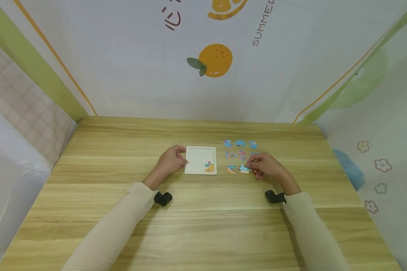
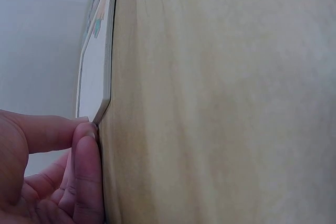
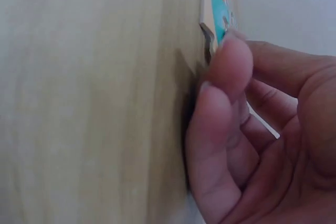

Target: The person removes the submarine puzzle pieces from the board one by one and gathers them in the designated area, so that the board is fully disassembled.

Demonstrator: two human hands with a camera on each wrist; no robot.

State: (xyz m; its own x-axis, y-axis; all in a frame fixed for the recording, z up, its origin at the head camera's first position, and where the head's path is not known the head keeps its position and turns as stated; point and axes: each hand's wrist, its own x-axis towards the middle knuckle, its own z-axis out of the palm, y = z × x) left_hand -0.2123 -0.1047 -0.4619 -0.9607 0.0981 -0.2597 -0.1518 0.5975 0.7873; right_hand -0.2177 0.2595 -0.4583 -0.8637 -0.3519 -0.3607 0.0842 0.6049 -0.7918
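Note:
A square white puzzle board [image 1: 198,156] with a raised rim lies on the table, and one orange and teal piece [image 1: 209,168] sits in its lower right corner. My left hand [image 1: 171,161] pinches the board's left edge between thumb and fingers; the left wrist view shows the fingertips at the corner of the board [image 2: 94,85]. To the right, my right hand [image 1: 266,165] has thumb and forefinger on a blue and white puzzle piece [image 1: 244,169]. The right wrist view shows the pinched piece [image 3: 218,11] just beyond the fingertips, partly hidden by them.
Several loose puzzle pieces lie in rows right of the board, such as a blue one [image 1: 240,143], a pink one [image 1: 242,154] and an orange one [image 1: 231,169]. Behind the wooden table [image 1: 203,222] hangs a white printed curtain [image 1: 149,75].

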